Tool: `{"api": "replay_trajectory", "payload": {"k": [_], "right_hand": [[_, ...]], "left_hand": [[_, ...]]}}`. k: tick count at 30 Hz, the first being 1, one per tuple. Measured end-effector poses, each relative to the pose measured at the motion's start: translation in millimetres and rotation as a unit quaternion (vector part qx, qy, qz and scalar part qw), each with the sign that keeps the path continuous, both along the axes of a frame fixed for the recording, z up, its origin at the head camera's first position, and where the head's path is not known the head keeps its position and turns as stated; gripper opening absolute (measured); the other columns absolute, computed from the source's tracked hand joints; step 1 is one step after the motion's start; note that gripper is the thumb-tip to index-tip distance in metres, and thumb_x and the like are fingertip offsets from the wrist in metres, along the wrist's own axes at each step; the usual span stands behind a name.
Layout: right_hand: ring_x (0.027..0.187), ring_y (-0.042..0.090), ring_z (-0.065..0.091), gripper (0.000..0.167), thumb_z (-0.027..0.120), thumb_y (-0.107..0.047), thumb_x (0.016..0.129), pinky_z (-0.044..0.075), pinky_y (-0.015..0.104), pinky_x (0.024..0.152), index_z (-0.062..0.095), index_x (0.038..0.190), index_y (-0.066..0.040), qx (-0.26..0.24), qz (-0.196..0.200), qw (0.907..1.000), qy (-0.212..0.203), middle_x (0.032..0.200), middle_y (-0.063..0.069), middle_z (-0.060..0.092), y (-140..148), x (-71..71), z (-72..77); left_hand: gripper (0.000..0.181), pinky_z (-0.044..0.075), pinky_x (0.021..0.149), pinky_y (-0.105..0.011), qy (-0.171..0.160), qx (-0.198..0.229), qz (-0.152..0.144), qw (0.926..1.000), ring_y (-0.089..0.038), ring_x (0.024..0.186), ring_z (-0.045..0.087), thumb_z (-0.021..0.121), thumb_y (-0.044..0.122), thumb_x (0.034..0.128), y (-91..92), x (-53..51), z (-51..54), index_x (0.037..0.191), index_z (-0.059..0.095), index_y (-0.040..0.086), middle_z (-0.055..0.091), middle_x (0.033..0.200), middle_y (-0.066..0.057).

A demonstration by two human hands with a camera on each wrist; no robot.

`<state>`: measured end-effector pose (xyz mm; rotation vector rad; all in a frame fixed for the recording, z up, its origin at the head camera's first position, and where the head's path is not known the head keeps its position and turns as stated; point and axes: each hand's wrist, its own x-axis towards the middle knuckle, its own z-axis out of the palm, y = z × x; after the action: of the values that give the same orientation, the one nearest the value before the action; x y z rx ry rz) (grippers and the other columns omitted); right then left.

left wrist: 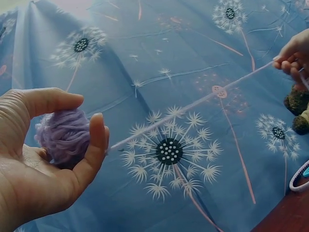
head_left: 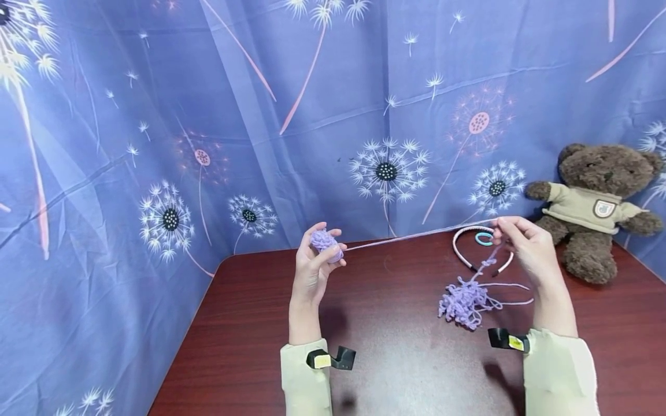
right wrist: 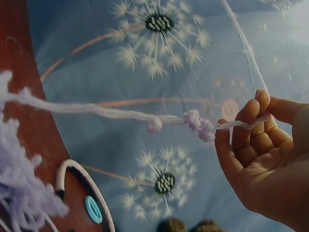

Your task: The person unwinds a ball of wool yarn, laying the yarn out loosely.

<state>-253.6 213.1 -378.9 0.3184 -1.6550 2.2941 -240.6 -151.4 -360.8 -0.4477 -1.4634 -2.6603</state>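
Observation:
A small ball of lilac yarn (left wrist: 65,137) sits in my left hand (head_left: 314,266), the thumb and fingers curled round it. From the ball a taut strand of yarn (head_left: 416,235) runs up to the right, to my right hand (head_left: 525,245). There the right thumb and fingers pinch the strand, as the right wrist view shows. Below that hand the yarn hangs on with small knots (right wrist: 198,124) in it. It leads down to a loose, curly heap of lilac yarn (head_left: 465,303) on the table, with a few loose ends spread to the right.
Behind the heap, a white headband (head_left: 457,245) and a turquoise ring (head_left: 484,238) lie on the dark red table (head_left: 250,341). A brown teddy bear (head_left: 588,205) in a beige shirt sits at the back right. A blue dandelion-print curtain (head_left: 322,173) hangs behind the table.

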Motion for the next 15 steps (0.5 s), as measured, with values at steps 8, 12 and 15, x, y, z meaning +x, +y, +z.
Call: {"api": "replay_trajectory", "payload": {"k": [8,12,15], "right_hand": [[0.061,0.004,0.067,0.023,0.054,-0.002,0.097,0.055,0.014,0.06,0.074,0.088,-0.009,-0.083,-0.02,0.9963,0.012,0.068,-0.003,0.068,26.8,5.3,-8.0],[0.059,0.006,0.067,0.02,0.057,-0.002,0.096,0.054,0.015,0.058,0.074,0.088,-0.006,-0.126,-0.039,0.9913,0.004,0.066,-0.001,0.068,37.2,7.5,-9.9],[0.056,0.009,0.066,0.017,0.059,-0.002,0.094,0.055,0.016,0.058,0.075,0.087,-0.005,-0.155,-0.055,0.9863,-0.005,0.064,0.001,0.068,43.9,9.6,-10.7]], "left_hand": [[0.044,0.057,0.063,-0.024,0.001,0.0,-0.01,1.0,-0.019,0.087,0.072,0.048,-0.013,0.0862,-2.5,-0.7,-2.1,0.123,0.045,0.012,0.061,0.112,-0.007],[0.042,0.058,0.066,-0.025,-0.006,-0.008,-0.023,0.9997,-0.022,0.088,0.074,0.048,-0.012,0.0878,-1.7,-1.9,-3.5,0.125,0.044,0.008,0.063,0.114,-0.008],[0.042,0.059,0.067,-0.025,-0.009,-0.02,-0.029,0.9993,-0.021,0.089,0.074,0.049,-0.011,0.0878,-2.1,-2.5,-4.2,0.125,0.044,0.009,0.062,0.117,-0.009]]}}
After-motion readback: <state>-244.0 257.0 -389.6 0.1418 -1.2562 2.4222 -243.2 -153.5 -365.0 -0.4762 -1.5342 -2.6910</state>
